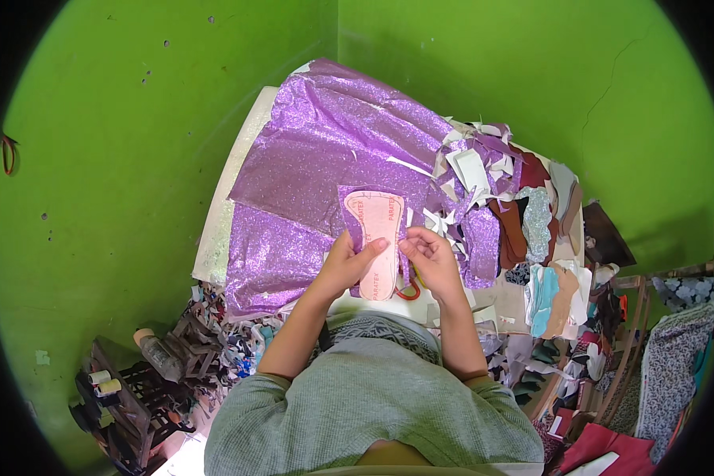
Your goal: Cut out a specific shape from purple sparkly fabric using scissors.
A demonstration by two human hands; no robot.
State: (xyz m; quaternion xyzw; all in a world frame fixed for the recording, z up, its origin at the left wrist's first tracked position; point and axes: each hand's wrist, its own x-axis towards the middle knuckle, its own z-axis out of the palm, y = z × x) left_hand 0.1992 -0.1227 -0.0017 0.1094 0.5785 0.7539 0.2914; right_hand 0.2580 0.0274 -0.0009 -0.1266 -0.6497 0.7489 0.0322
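Observation:
A pink insole-shaped piece [382, 222] with a stitched or drawn outline and red print is held up in front of me, its wide end away from me. Purple glitter material [347, 208] shows behind its upper left edge. My left hand [351, 260] grips the left side, thumb flat on the pink face. My right hand [432, 258] is closed at the right edge, thumb and fingertips pinching there. Just below that hand are scissors with orange-red and yellow-green handles [408, 293], their blades mostly hidden. Whether the right hand touches them is unclear.
A large purple glitter sheet [309, 143] covers much of the table. Offcuts [472, 170] pile up at its right, beside brown, silver and turquoise cut pieces [543, 297]. Scraps [230, 325] heap lower left, near a wooden rack [127, 412]. Green walls [174, 95] stand behind.

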